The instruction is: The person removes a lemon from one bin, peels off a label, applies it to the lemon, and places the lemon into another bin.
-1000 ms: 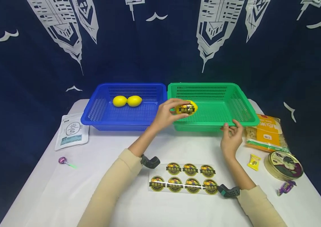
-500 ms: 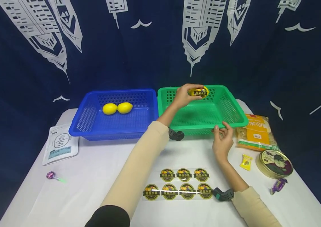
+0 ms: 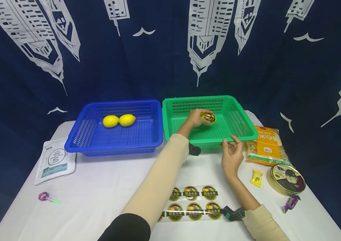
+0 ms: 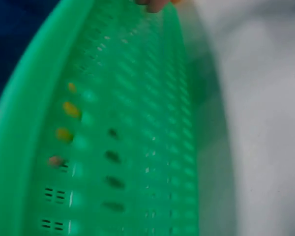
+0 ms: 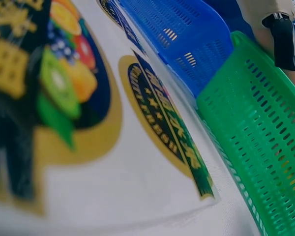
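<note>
In the head view my left hand (image 3: 196, 118) reaches inside the green basket (image 3: 209, 146), low over its floor. Its thumb and fingers hold a yellow lemon (image 3: 208, 118) with a round black and gold label on its side. My right hand (image 3: 232, 157) is at the basket's front rim, thumb upright and fingers curled at the edge. Blurred fingertips (image 4: 155, 5) appear at the top of the left wrist view, by the basket's slotted wall. Below the hands lies a clear sheet of round fruit labels (image 3: 192, 200); it looms large in the right wrist view.
The blue basket (image 3: 114, 150) with two yellow lemons (image 3: 119, 121) stands beside the green one. A white pouch (image 3: 56, 161) and a lollipop (image 3: 44, 196) lie left. Rightward are an orange bag (image 3: 267, 147), yellow candy (image 3: 256, 178), round tin (image 3: 286, 179) and purple candy (image 3: 291, 203).
My left hand has carried the lemon from over the near left corner of the green basket across and down into it. My right hand stays at the front rim. The head view has shifted.
</note>
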`<state>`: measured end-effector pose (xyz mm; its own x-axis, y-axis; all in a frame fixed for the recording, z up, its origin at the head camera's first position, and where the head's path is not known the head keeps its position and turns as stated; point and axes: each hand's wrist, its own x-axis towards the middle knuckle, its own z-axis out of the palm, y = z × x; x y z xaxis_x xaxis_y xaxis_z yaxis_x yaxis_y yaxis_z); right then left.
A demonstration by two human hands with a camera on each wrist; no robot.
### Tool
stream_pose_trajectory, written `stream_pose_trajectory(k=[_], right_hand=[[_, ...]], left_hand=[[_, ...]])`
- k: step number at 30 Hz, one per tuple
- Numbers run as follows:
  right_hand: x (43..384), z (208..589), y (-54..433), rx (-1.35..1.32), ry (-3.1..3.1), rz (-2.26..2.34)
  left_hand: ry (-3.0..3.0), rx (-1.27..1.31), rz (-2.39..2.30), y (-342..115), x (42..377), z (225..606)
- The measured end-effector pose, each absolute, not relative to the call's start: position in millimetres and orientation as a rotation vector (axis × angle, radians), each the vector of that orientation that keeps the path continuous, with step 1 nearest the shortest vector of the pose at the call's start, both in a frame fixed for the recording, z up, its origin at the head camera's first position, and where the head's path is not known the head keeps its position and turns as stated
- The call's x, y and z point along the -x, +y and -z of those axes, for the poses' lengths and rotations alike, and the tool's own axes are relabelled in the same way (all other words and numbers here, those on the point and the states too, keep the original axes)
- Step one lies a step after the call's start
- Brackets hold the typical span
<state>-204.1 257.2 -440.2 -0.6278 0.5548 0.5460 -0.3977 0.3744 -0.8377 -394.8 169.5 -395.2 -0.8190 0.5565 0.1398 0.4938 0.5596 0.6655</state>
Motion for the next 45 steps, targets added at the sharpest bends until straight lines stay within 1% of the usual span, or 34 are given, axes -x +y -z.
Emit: stream_pose_trajectory(k=[10,21,29,33,36,39,42,45], right_hand=[[206.8,441.1,249.3,0.120,-1.755,-1.448],[204.0,443.1,244.7,0.140,-1.772,-1.423],[205.4,444.9,246.0,0.146,-1.775,-1.427],[208.0,444.6,249.2,0.145,-1.767,-1.431],[209.2,442.7,251.4,0.148,-1.754,-1.440],[208.6,440.9,253.2,0.163,-1.745,-1.444],[206.6,439.3,253.5,0.193,-1.743,-1.407],[204.2,435.9,251.6,0.225,-1.733,-1.365]], left_hand=[[2.650,-0.870,-0.828,162.6,386.7,403.3],[2.586,-0.818,-0.831,152.6,383.1,405.8],[2.577,-0.889,-0.802,143.0,382.7,402.8],[2.600,-0.979,-0.830,132.4,384.9,392.4],[2.591,-1.051,-0.963,118.0,381.2,378.4],[2.542,-1.099,-1.180,94.1,369.1,364.4],[2.467,-1.113,-1.446,59.7,348.5,353.3],[2.405,-1.098,-1.725,16.7,320.5,346.8]])
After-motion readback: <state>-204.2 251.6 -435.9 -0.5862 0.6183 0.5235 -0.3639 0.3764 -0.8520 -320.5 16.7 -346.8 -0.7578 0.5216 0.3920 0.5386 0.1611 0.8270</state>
